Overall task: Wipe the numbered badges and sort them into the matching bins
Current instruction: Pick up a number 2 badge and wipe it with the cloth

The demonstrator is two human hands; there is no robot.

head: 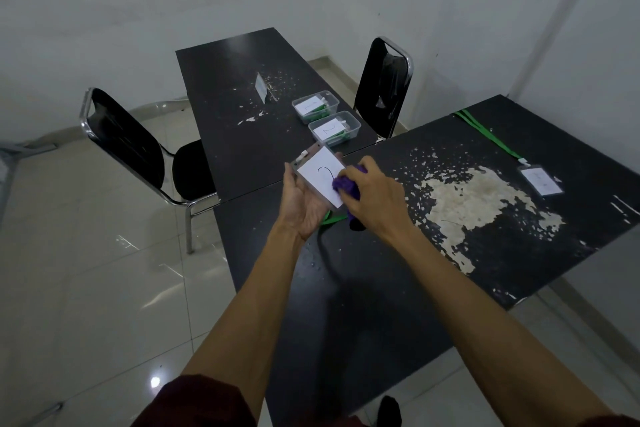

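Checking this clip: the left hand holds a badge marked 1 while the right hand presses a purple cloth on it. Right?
Not quite. The head view shows the badge marked 2, not 1. The left hand holds it, and the right hand presses the purple cloth on it.

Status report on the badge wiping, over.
Left hand holds badge 2. Right hand presses purple cloth on its face. Bin 2 just beyond, nothing between. A second badge lies far right.
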